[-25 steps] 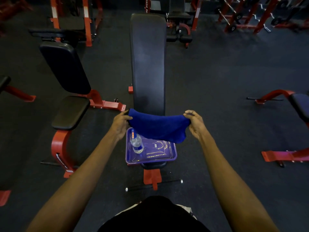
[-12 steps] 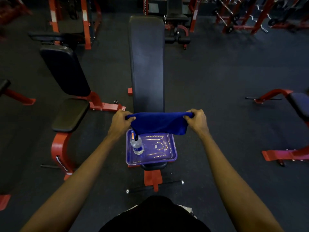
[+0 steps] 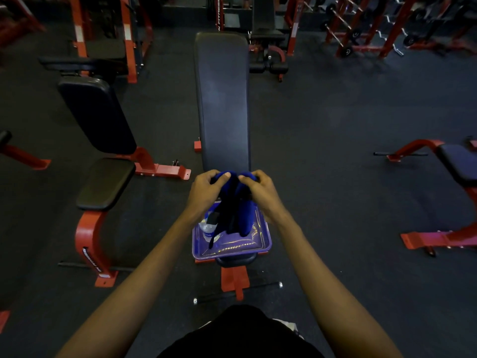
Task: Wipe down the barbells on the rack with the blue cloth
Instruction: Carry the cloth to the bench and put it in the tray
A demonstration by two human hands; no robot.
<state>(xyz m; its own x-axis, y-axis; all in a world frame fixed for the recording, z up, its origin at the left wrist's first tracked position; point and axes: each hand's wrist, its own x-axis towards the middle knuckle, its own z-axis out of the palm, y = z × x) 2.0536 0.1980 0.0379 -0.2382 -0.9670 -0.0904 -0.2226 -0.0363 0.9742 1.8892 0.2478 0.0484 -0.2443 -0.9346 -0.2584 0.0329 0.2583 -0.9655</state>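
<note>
Both hands — left hand (image 3: 204, 192), right hand (image 3: 260, 193) — pinch blue cloth (image 3: 241, 202) together

- A long black padded bench (image 3: 223, 99) on a red frame runs straight away from the viewer, standing on the dark rubber floor (image 3: 335, 164).
- A purple tray (image 3: 263, 245) sits on the bench's near end, overhanging both long edges.
- In the tray's left part lies a clear water bottle (image 3: 209, 229) with a blue label.
- On the floor just beyond the bench's near end lies a thin black bar (image 3: 258, 289) with silver tips.
</note>
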